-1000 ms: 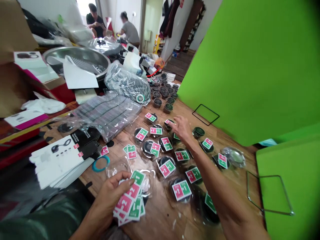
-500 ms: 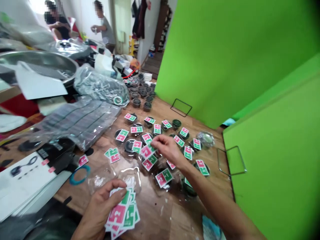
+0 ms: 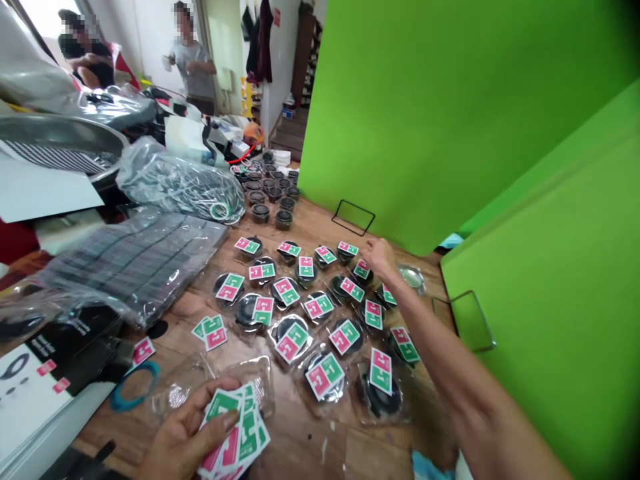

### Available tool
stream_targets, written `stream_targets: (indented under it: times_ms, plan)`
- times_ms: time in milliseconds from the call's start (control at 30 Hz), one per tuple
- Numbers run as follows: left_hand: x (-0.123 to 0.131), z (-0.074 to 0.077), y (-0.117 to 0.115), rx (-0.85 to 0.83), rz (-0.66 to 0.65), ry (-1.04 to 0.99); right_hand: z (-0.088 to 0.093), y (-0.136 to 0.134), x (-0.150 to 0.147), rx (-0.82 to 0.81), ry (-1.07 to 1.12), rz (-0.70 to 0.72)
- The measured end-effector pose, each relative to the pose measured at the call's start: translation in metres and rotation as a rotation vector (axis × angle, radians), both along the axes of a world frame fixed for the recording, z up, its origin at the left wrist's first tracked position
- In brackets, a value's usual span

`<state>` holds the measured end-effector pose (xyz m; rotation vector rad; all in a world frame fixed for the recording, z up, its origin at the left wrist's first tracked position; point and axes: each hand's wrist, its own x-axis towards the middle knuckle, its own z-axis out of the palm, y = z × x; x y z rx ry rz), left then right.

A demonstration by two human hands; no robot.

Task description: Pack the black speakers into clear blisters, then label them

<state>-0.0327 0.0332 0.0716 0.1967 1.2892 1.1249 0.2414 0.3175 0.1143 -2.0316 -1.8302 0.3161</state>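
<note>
My left hand (image 3: 193,430) is closed around a fanned stack of pink and green cards (image 3: 245,427), its thumb pressing on top. My right hand (image 3: 379,257) hovers at the back right of the containers, fingers curled together; whatever they may hold is hidden. Just left of it, a card (image 3: 347,248) lies on a black round item in clear plastic packaging. Several similar clear packs (image 3: 327,393) with black round contents stand in rough rows, each visible one topped by a pink-green card. A clear, cardless plastic piece (image 3: 413,279) sits right of my right hand.
Loose cards (image 3: 213,331), a blue tape ring (image 3: 134,387) and an open clear shell (image 3: 255,383) lie at left. Bagged grey material (image 3: 145,260), a metal basin (image 3: 113,133) and dark round containers (image 3: 260,213) are beyond. Green panels (image 3: 425,120) border the right; two people are behind.
My right hand has moved away and to the right from the middle packs. The card it held is gone from view in it, and the far pack, bare before, now bears a card.
</note>
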Motion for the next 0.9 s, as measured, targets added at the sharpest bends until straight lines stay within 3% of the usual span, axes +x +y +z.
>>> stream_targets:
  times_ms: [100,133,200,233,300,367,433,500,600,900]
  plan:
    - [0.007,0.003,0.0,0.045,-0.08,-0.008,0.019,-0.064,-0.02,-0.016,0.019,0.169]
    - [0.01,0.005,-0.001,0.062,-0.111,-0.007,0.024,-0.092,-0.032,-0.055,0.062,0.295]
    - [0.016,0.009,-0.003,0.099,-0.142,-0.001,0.027,-0.15,-0.058,-0.237,0.274,0.741]
    - [0.018,0.011,-0.005,0.119,-0.138,0.001,0.024,-0.178,-0.071,-0.289,0.329,0.873]
    - [0.02,0.014,-0.01,0.15,-0.116,0.006,0.012,-0.224,-0.092,-0.303,0.409,0.94]
    - [0.02,0.014,-0.019,0.151,-0.105,0.013,-0.003,-0.253,-0.107,-0.268,0.447,0.864]
    - [0.019,0.01,-0.028,0.132,-0.114,-0.008,-0.013,-0.266,-0.114,-0.264,0.429,0.831]
    - [0.02,0.006,-0.037,0.117,-0.113,-0.041,-0.015,-0.268,-0.115,-0.282,0.372,0.887]
    - [0.024,0.006,-0.046,0.082,-0.098,-0.047,-0.007,-0.266,-0.111,-0.285,0.255,0.979]
    - [0.027,0.008,-0.054,0.005,-0.123,-0.054,0.008,-0.277,-0.11,-0.283,-0.029,0.991]
